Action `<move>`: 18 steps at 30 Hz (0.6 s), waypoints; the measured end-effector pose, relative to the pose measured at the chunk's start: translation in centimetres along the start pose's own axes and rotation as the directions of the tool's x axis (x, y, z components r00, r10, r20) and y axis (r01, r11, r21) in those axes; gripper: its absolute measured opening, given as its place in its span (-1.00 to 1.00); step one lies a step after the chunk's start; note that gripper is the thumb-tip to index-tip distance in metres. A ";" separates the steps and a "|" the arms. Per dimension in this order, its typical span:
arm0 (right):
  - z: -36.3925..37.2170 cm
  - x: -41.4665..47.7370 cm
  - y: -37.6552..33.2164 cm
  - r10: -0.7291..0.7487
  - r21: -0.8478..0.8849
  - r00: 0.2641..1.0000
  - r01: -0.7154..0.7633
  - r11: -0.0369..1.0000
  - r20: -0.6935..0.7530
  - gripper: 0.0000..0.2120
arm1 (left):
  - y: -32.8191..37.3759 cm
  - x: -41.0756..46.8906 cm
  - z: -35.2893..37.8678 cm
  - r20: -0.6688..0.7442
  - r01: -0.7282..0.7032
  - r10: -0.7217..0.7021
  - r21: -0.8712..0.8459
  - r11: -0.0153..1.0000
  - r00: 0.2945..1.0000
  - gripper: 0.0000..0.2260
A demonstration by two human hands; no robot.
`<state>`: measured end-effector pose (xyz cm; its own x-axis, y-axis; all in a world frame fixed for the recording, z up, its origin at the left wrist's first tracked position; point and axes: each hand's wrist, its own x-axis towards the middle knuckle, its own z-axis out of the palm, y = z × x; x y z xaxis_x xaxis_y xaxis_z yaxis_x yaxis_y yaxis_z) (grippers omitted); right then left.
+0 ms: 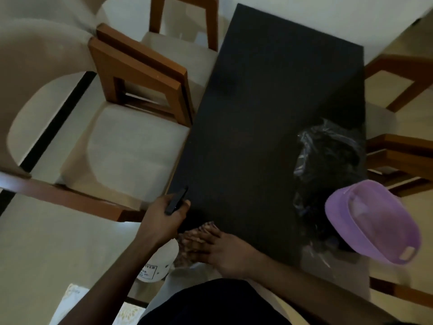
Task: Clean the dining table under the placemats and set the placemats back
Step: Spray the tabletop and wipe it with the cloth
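Observation:
The dark dining table [269, 109] fills the middle of the view, and its top is bare of placemats. My left hand [161, 215] grips the black trigger head of a white spray bottle [157, 263] at the table's near left corner. Just right of it, my right hand [226, 252] presses a brown patterned cloth [196, 234] onto the table edge, fingers spread over it. Two pale patterned pieces [70, 301] lie low at the bottom left; I cannot tell if they are placemats.
A purple cap [372, 221] and a crumpled black plastic bag [328, 156] rest on the table's right side. Wooden chairs with beige cushions [131, 146] stand along the left, and more chairs [403, 156] stand on the right. A white wall lies beyond.

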<state>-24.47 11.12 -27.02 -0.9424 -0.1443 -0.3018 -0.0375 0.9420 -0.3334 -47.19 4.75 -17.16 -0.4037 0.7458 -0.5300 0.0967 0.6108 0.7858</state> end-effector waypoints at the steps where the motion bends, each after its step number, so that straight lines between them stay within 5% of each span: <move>1: 0.0 -2.1 0.6 0.037 -0.003 0.999 -0.037 0.999 0.013 -0.39 | 0.3 0.2 0.5 0.020 -0.005 0.005 0.001 1.000 1.000 -0.74; 5: 1.3 -10.3 2.0 0.398 0.108 0.916 -0.392 0.913 -0.041 -0.43 | 1.3 0.5 2.7 0.093 -0.036 0.034 0.023 0.999 0.995 -0.76; 8: 1.9 -13.5 0.7 0.740 0.286 0.671 -0.700 0.655 -0.052 -0.38 | 2.1 0.4 4.4 0.154 -0.060 0.055 0.024 0.998 0.986 -0.77; 11: 2.8 -13.1 -1.3 0.860 0.400 0.510 -0.787 0.471 -0.009 -0.38 | 3.2 0.1 6.2 0.204 -0.075 0.074 -0.005 0.997 0.976 -0.79; 18: 4.6 -17.8 -3.0 0.725 0.325 0.685 -0.671 0.666 -0.072 -0.43 | 5.6 -1.0 10.5 0.223 -0.149 0.144 0.006 0.989 0.964 -0.79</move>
<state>-6.07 9.42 -24.81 -0.6967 0.6057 -0.3844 0.7154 0.6263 -0.3097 -36.72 10.23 -15.56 -0.1726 0.8665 -0.4684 0.1612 0.4940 0.8544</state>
